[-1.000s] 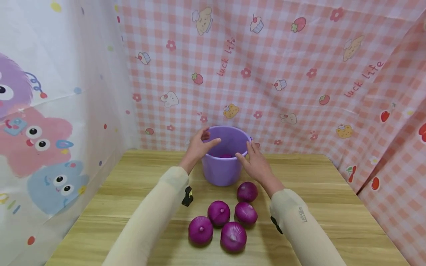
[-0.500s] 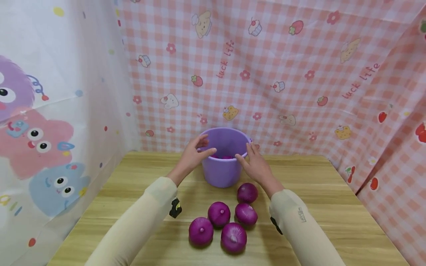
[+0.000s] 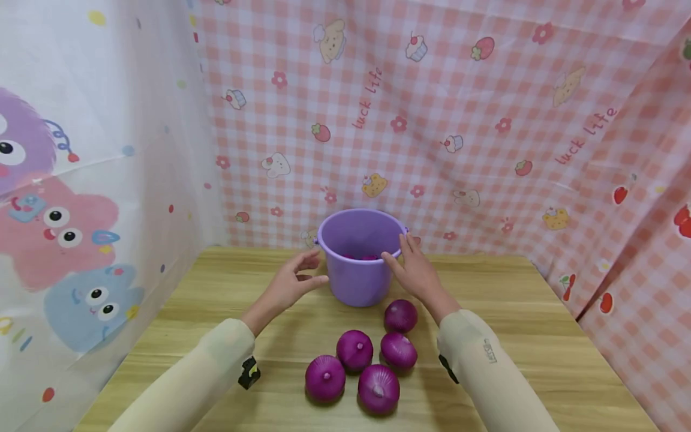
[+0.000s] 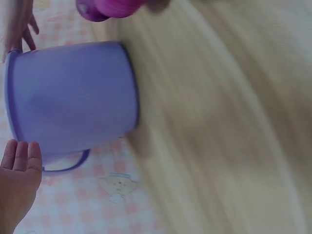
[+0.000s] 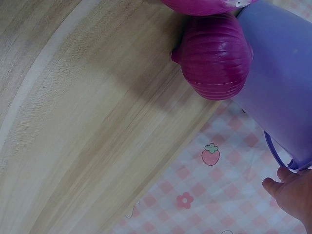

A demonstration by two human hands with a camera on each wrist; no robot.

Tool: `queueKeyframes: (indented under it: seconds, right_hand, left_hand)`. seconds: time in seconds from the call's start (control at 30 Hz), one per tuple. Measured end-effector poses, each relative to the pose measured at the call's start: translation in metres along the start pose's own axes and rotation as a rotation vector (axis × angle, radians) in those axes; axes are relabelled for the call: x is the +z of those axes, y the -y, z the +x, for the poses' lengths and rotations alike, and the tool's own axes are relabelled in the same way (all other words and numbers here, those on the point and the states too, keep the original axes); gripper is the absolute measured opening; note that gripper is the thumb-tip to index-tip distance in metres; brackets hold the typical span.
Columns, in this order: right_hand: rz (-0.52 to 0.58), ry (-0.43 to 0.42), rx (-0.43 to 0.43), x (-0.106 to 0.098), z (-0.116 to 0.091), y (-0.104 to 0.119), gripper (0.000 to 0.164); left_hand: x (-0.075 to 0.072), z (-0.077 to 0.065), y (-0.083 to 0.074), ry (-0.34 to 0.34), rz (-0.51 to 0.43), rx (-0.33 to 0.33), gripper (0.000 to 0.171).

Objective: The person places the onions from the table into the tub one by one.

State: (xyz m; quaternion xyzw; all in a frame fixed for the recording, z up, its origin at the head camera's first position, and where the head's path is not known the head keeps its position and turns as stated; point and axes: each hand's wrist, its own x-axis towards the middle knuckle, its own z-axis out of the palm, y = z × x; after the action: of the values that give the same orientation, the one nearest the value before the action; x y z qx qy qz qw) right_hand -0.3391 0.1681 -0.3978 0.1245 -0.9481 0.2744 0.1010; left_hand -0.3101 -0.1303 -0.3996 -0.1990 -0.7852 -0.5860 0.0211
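Note:
A purple bucket [image 3: 358,282] stands upright at the back of the table, with purple-red onions [image 3: 369,258] partly visible inside. My right hand [image 3: 418,270] touches its rim on the right side, fingers fairly straight and thumb at the front. To the left of the bucket, apart from it, my left hand [image 3: 286,285] hovers with its fingers loosely spread and nothing in them. In the left wrist view the left hand's fingers [image 4: 21,156] extend near the bucket's rim. Several red onions lie in front, the nearest to the bucket being one onion [image 3: 401,315] below my right wrist.
The other loose onions [image 3: 354,350] cluster at the front middle of the wooden table [image 3: 502,336]. A pink checked curtain [image 3: 453,108] hangs close behind the bucket. On the left hangs a white cartoon-print curtain [image 3: 162,120].
My left hand has left the bucket's rim and moved left and down towards the person. The right hand stays at the rim, and the onions and bucket have not moved.

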Motion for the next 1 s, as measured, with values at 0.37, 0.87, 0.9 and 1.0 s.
queueKeyframes:
  seconds: [0.37,0.87,0.9,1.0]
  right_hand:
    - [0.009,0.007,-0.004,-0.004,-0.001,0.002,0.084]
    - [0.014,0.026,0.019,-0.002,-0.001,0.004,0.081]
    - [0.014,0.023,0.018,-0.002,-0.001,0.004,0.081]
    - [0.016,0.012,0.013,-0.001,-0.001,0.003,0.08]
  left_hand:
    - [-0.004,-0.041,0.022,0.089,0.068,-0.069,0.068]
    - [0.005,-0.084,0.044,0.287,0.154,-0.057,0.071]
    - [0.006,-0.086,0.045,0.304,0.155,-0.059,0.072]
    - [0.011,-0.089,0.047,0.353,0.148,-0.075,0.076]
